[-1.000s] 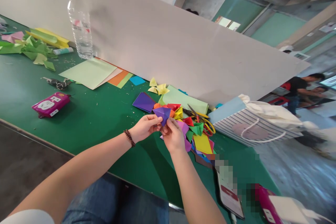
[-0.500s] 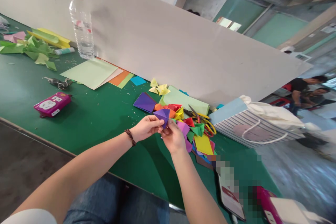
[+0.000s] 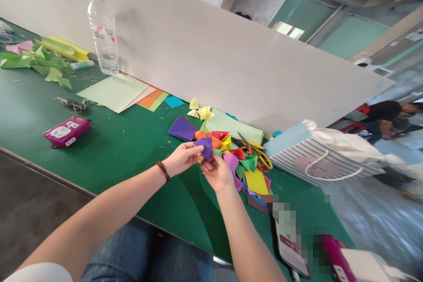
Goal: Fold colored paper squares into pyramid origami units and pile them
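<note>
A small folded piece of purple paper (image 3: 205, 146) is held above the table between my two hands. My left hand (image 3: 185, 157) pinches its left side, thumb on top. My right hand (image 3: 217, 172) is closed on its lower right edge. Just behind lies a stack of purple paper squares (image 3: 182, 128). Folded paper pieces in orange, red, yellow, green and pink (image 3: 231, 161) are heaped beyond and beside my right hand, which hides part of them. A yellow paper square (image 3: 256, 181) rests at the near end of this heap.
Scissors (image 3: 261, 154) with yellow and red handles lie by a striped paper bag (image 3: 317, 154). A phone (image 3: 291, 246) is at the right front. On the left are a magenta power adapter (image 3: 67, 131), a water bottle (image 3: 104, 39) and green paper pieces (image 3: 46, 59). A white partition (image 3: 198, 53) stands behind.
The purple paper has turned in my fingers, its pointed top now tipped over toward the left. Both hands stay in nearly the same place. In the background, a person has shifted.
</note>
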A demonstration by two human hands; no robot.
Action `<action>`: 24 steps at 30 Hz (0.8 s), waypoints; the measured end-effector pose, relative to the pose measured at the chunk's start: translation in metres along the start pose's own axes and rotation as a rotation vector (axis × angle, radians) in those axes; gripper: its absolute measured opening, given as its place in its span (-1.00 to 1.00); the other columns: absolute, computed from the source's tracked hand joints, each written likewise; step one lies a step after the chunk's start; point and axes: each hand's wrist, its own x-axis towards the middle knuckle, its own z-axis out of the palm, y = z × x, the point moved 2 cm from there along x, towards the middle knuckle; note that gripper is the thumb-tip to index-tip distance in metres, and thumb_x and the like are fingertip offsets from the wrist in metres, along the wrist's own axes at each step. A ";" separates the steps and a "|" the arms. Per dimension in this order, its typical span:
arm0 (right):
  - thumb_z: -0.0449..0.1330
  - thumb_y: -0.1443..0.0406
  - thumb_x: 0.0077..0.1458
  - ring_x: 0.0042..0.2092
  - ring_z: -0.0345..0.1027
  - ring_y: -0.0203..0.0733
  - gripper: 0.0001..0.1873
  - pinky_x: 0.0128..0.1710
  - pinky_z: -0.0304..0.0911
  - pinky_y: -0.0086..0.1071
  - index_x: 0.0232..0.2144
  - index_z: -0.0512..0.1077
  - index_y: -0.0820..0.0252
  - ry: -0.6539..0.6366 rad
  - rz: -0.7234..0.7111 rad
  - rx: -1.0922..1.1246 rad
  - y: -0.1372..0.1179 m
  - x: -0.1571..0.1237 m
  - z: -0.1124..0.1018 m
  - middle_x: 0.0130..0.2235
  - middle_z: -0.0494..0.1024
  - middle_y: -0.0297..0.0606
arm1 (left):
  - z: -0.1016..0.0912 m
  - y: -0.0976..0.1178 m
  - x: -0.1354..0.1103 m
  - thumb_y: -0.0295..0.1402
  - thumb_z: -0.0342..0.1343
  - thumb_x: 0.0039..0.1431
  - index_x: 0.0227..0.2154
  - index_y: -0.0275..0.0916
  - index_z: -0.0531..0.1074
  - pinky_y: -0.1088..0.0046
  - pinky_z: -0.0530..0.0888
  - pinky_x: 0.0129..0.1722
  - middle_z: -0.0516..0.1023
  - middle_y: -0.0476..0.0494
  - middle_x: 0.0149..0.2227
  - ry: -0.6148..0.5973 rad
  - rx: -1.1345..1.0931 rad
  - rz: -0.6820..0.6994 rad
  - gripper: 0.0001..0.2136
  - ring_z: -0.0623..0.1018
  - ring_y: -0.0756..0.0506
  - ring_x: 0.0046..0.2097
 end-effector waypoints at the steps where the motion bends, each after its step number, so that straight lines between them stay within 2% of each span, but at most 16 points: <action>1: 0.34 0.12 -0.13 -0.64 -0.03 -0.46 -0.63 -0.67 0.02 -0.49 -0.59 0.24 0.15 -0.001 0.013 0.002 0.001 0.000 0.001 -0.61 0.26 -0.48 | 0.000 0.000 0.000 -0.22 0.42 -0.15 -0.53 -0.35 0.42 0.57 0.36 -0.45 0.44 0.00 -0.58 0.000 0.001 0.002 -0.67 0.43 0.11 -0.54; 7: 0.34 0.13 -0.11 -0.62 -0.03 -0.46 -0.66 -0.66 0.00 -0.48 -0.59 0.28 0.17 -0.020 0.083 0.001 0.005 -0.004 0.005 -0.54 0.38 -0.40 | -0.001 -0.001 0.001 -0.19 0.42 -0.18 -0.57 -0.35 0.40 0.59 0.32 -0.50 0.42 0.02 -0.62 0.003 0.020 0.005 -0.64 0.38 0.12 -0.57; 11: 0.37 0.12 -0.17 -0.63 -0.03 -0.47 -0.64 -0.67 -0.02 -0.49 -0.60 0.28 0.17 -0.023 0.102 -0.022 0.003 -0.005 0.004 -0.56 0.34 -0.42 | -0.001 0.000 0.001 -0.19 0.42 -0.18 -0.58 -0.34 0.38 0.59 0.28 -0.53 0.39 0.05 -0.63 0.015 0.048 0.016 -0.64 0.36 0.13 -0.59; 13: 0.37 0.11 -0.18 -0.63 -0.03 -0.46 -0.63 -0.67 -0.02 -0.49 -0.60 0.28 0.17 -0.017 0.087 -0.039 0.000 -0.004 0.002 -0.59 0.28 -0.46 | 0.000 0.001 0.000 -0.21 0.42 -0.18 -0.52 -0.34 0.42 0.59 0.27 -0.53 0.40 0.06 -0.61 0.023 0.061 0.030 -0.66 0.36 0.13 -0.58; 18: 0.35 0.07 -0.18 -0.62 0.07 -0.42 -0.64 -0.65 0.04 -0.48 -0.56 0.31 0.16 0.049 -0.040 -0.112 -0.005 -0.002 -0.001 -0.61 0.23 -0.49 | 0.006 0.005 -0.005 -0.31 0.46 -0.24 -0.38 -0.36 0.51 0.57 0.32 -0.48 0.48 0.03 -0.54 0.017 0.083 0.045 -0.64 0.40 0.12 -0.55; 24: 0.31 0.08 -0.04 -0.49 0.29 -0.34 -0.66 -0.52 0.20 -0.44 -0.25 0.43 0.13 0.240 -0.292 -0.280 -0.003 -0.004 -0.004 -0.46 0.46 -0.42 | 0.004 -0.002 -0.003 -0.35 0.45 -0.21 -0.34 -0.36 0.52 0.57 0.43 -0.39 0.56 -0.04 -0.48 0.045 0.051 0.038 -0.67 0.51 0.08 -0.48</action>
